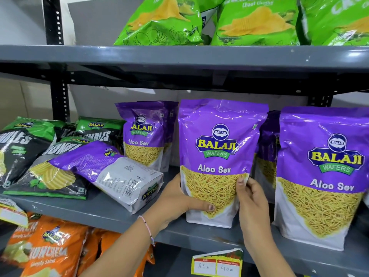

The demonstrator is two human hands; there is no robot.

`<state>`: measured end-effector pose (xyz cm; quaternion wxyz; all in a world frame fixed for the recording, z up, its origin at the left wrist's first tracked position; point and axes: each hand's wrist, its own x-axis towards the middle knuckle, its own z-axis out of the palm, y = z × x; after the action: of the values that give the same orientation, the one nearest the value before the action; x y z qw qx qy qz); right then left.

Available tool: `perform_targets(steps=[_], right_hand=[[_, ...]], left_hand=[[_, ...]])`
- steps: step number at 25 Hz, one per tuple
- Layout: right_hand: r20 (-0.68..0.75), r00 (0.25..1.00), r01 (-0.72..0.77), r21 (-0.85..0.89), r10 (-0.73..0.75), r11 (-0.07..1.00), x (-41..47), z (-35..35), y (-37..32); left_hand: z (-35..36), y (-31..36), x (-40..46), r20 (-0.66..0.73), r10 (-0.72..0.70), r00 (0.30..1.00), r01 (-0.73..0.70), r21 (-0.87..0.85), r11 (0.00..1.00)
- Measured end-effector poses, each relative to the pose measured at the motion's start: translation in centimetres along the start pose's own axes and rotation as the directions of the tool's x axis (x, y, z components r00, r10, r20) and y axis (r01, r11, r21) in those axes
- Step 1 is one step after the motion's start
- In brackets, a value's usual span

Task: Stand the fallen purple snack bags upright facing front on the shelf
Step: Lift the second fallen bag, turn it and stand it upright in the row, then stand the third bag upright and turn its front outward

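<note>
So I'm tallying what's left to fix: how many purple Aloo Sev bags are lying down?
1: the fallen bag lies back-side up, left of the held bag, resting on the black wafer bags. Others may be hidden behind.

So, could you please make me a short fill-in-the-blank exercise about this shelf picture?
1. Both hands, left and right, hold a purple bag that stands ____.
2. One fallen purple bag lies on its side, showing its ____.
3. The bags on the top shelf are ____ in colour.

Missing words: upright; back; green
</note>
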<state>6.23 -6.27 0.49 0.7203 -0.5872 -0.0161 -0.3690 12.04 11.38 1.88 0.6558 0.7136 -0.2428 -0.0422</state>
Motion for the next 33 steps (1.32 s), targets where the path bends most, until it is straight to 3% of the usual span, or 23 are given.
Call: perform_targets(steps=[4,6,7,9,11,12,13,15,17,19,21,25,30,33], right_hand=[[-0.006,0.998,0.065,-0.055,-0.066,0.996,-1.5,0.4,0.3],[-0.119,0.975,0.166,-0.179,-0.188,0.97,-3.6,0.9,1.0],[-0.153,0.953,0.226,-0.213,-0.261,0.95,-4.7,1.3,1.1],[-0.107,0.911,0.371,-0.213,-0.399,0.904,-6.4,2.4,0.8],[0.074,0.868,0.496,-0.182,-0.491,0.849,-7.9,4.9,0.0],[0.179,0.849,0.524,-0.17,-0.497,0.835,-8.5,6.3,-0.2],[0.27,0.842,0.519,-0.169,-0.467,0.838,-8.9,8.2,0.1],[0.409,0.864,0.399,-0.199,-0.295,0.895,-7.9,11.4,1.2],[0.405,0.91,0.219,-0.294,-0.086,0.93,-5.8,14.8,2.6],[0.361,0.927,0.016,-0.314,0.104,0.949,-3.7,17.2,3.9],[0.36,0.916,-0.085,-0.257,0.178,0.963,-3.4,17.7,4.5],[0.284,0.931,-0.186,-0.174,0.23,0.967,-4.5,18.0,4.5],[0.29,0.912,-0.146,-0.432,0.291,0.89,-5.6,17.6,4.8],[0.238,0.954,-0.04,-0.501,0.182,0.864,-5.0,19.3,5.8]], left_hand=[[0.3,-0.3,-1.0,-0.032,-0.017,0.999,0.018,0.041,0.999],[-0.3,-0.3,-2.7,-0.133,-0.02,0.991,0.024,0.026,0.999],[-1.0,0.0,-3.9,-0.251,-0.036,0.967,0.035,-0.006,0.999],[-3.5,0.8,-6.3,-0.49,-0.077,0.869,0.03,-0.103,0.994],[-7.1,1.1,-7.8,-0.72,-0.113,0.685,-0.053,-0.204,0.978],[-8.9,0.8,-8.0,-0.787,-0.141,0.601,-0.106,-0.254,0.961],[-10.8,0.2,-7.8,-0.801,-0.195,0.565,-0.137,-0.325,0.936],[-12.9,-1.1,-7.0,-0.707,-0.327,0.627,-0.136,-0.513,0.847],[-14.1,-1.8,-6.1,-0.529,-0.398,0.75,-0.113,-0.695,0.71],[-15.0,-2.7,-5.3,-0.389,-0.356,0.85,-0.066,-0.748,0.66],[-15.4,-2.9,-4.0,-0.294,-0.383,0.876,0.018,-0.772,0.635],[-17.0,-3.8,-2.9,-0.273,-0.226,0.935,-0.016,-0.668,0.744],[-20.9,-2.9,-0.7,-0.133,0.006,0.991,-0.059,-0.393,0.918],[-23.5,-2.6,1.6,-0.031,0.071,0.997,-0.075,-0.2,0.977]])
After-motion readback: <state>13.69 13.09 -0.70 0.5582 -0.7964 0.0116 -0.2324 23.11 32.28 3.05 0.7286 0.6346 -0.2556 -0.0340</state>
